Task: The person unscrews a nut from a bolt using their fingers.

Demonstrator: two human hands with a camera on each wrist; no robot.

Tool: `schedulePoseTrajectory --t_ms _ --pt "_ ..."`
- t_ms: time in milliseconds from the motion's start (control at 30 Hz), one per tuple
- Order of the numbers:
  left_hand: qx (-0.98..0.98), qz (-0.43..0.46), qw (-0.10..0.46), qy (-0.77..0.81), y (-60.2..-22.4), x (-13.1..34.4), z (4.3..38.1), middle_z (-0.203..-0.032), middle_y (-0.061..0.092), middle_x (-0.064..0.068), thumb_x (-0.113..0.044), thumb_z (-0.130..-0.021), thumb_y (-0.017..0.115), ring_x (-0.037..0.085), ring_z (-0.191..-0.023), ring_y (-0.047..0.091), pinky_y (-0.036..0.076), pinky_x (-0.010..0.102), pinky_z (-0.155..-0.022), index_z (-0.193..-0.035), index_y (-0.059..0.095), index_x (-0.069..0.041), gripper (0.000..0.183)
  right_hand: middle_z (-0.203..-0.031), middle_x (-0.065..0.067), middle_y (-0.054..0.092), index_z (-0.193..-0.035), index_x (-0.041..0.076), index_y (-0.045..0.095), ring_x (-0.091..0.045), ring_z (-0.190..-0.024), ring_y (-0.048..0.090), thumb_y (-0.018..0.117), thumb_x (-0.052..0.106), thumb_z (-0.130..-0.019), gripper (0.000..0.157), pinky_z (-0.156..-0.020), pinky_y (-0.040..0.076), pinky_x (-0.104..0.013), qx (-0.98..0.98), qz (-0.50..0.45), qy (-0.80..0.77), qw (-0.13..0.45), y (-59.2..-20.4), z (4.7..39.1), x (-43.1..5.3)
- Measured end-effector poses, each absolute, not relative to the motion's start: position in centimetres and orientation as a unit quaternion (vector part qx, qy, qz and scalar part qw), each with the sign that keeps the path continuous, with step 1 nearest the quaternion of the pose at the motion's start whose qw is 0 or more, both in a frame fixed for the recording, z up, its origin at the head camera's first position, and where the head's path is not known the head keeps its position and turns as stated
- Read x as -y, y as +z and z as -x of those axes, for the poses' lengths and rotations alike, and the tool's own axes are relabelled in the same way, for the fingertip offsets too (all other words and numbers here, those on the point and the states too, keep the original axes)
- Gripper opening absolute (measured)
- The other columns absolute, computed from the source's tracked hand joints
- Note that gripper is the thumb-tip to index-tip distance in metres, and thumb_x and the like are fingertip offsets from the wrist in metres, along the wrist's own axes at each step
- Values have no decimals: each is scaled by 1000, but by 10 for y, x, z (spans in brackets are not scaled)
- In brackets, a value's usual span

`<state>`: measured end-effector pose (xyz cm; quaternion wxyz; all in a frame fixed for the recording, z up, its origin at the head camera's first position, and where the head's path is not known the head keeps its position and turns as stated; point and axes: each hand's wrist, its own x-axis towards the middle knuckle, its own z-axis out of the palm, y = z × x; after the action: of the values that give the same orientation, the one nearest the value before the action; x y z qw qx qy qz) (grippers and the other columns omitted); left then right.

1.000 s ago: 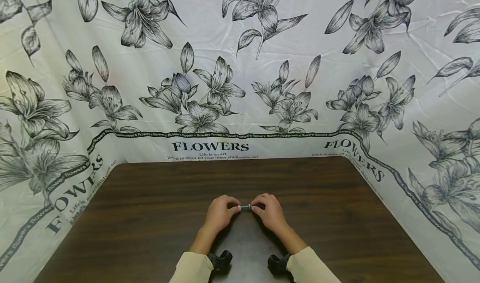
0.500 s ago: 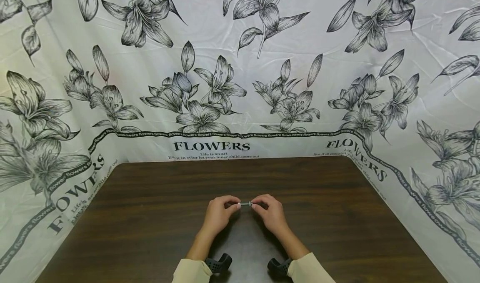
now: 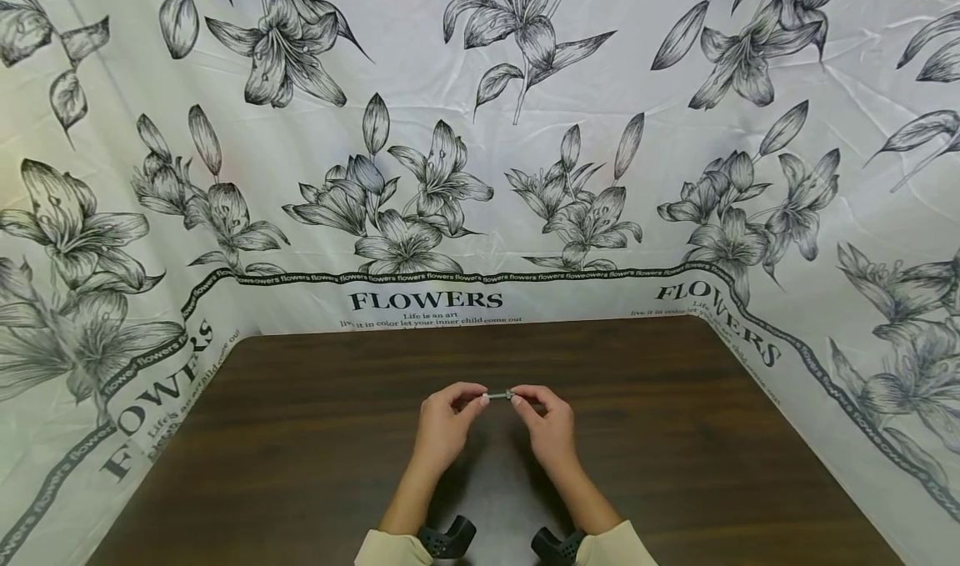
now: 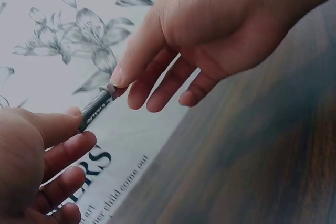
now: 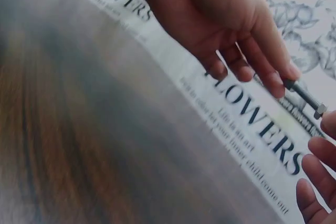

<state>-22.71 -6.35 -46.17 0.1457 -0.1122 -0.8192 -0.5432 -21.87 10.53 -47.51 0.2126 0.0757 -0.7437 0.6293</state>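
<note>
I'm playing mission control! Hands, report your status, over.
Left hand pinching bolt. Right hand pinching nut at its other end. Nothing seen in the way.

Cream sleeves (image 3: 392, 549), black wrist mounts (image 3: 450, 541)

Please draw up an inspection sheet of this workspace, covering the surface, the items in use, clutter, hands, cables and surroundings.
Surface: dark wood-grain tabletop, rounded far corners.
Job's things: metal bolt with a threaded shank, held between both hands; hex piece, probably a nut, near its right-hand end.
Clutter: nothing seen.
Left hand: thumb and fingertips pinch the bolt's left end.
Right hand: thumb and fingertips pinch at the hex piece.
Wrists: a black device on each, beside cream sleeves.
Cables: nothing seen.
Surroundings: white cloth with flower prints and "FLOWERS" lettering, beyond the table's far edge and along both sides.
</note>
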Motion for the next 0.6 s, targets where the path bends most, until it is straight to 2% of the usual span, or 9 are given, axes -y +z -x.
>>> schedulePoseTrajectory --t_ms 233,467,600 --pt "796 104 175 -570 -451 61 222 -76 67 -5 -16 -86 76 15 -64 57 46 24 -55 -94 76 -15 8 -89 -18 70 -95 -6 71 -20 -74 62 67 -4 -88 8 -65 50 -23 718 -79 658 212 -446 206 -99" --pt "788 106 181 -579 -451 56 221 -80 69 -4 -10 -84 77 12 -63 56 46 24 -56 -97 75 -10 14 -85 -27 66 -94 -10 69 -8 -67 60 66 -6 -88 8 -61 50 -25 684 -74 696 206 -443 207 -97" --pt "781 109 186 -587 -452 54 223 -81 69 -4 -9 -82 78 11 -62 56 45 23 -56 -99 75 -7 17 -85 -26 66 -95 -12 68 -7 -65 61 66 -7 -88 8 -58 49 -24 665 -68 713 209 -452 214 -98"
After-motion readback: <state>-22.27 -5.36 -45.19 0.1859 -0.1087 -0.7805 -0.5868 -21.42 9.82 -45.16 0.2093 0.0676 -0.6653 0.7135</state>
